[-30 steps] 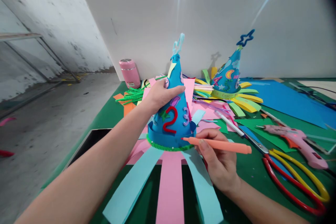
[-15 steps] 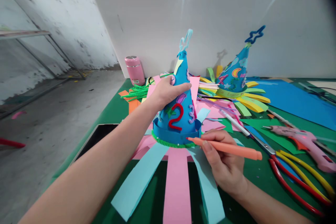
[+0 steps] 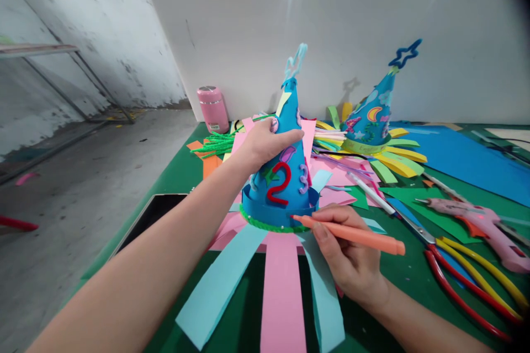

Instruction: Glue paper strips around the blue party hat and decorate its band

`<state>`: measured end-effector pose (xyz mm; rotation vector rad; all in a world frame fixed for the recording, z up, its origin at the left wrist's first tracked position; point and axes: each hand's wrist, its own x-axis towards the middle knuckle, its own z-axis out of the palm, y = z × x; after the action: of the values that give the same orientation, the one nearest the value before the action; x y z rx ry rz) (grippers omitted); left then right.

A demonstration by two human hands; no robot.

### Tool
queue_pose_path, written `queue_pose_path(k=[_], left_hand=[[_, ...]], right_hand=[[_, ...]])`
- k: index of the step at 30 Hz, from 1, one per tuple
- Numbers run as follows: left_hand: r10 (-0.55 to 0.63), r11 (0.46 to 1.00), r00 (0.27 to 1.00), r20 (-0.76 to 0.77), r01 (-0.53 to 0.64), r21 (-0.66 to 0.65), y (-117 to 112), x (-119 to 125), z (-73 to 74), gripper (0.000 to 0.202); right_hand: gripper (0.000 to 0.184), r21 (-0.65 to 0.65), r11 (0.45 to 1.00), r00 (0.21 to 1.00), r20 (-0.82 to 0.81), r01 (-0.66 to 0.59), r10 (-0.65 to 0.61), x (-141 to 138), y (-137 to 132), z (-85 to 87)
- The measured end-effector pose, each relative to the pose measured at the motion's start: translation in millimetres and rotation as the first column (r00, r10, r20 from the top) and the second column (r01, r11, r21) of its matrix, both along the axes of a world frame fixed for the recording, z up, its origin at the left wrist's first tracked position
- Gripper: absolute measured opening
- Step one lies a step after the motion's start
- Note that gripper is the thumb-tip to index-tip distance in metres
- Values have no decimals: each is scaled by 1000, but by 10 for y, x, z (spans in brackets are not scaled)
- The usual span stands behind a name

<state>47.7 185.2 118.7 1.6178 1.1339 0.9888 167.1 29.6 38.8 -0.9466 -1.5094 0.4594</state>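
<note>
A blue paper party hat (image 3: 293,179) stands upright before me, with a red 2, a purple 3, a light blue star on top and a green trim at its base. Pink and light blue paper strips (image 3: 284,292) fan out from under it toward me. My left hand (image 3: 269,146) is wrapped round the upper part of the cone. In my right hand (image 3: 351,256) is an orange marker (image 3: 360,236), gripped like a pen. Its red tip meets or nearly meets the blue band (image 3: 265,213) round the hat's base; I cannot tell if it touches.
A second blue party hat (image 3: 370,116) stands behind on the right. Scissors (image 3: 422,231) and a pink glue gun (image 3: 476,215) lie at right, near a blue sheet (image 3: 467,154). Green pipe cleaners (image 3: 215,145) and a pink flask (image 3: 213,110) are at back left. A dark tablet-like object (image 3: 153,212) lies under my left arm.
The marker and my right hand have shifted slightly left along the band. My left hand keeps its hold on the cone, and the hat stays nearly in place.
</note>
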Motion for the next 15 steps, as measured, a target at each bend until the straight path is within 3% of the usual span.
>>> queue_pose_path(k=[4, 15], left_hand=[[-32, 998, 999, -35, 34, 61, 9, -8, -8, 31], [-22, 998, 999, -39, 24, 52, 31, -15, -20, 32]], right_hand=[[19, -9, 1000, 1000, 9, -7, 7, -1, -5, 1], [20, 18, 1000, 999, -43, 10, -9, -18, 13, 11]])
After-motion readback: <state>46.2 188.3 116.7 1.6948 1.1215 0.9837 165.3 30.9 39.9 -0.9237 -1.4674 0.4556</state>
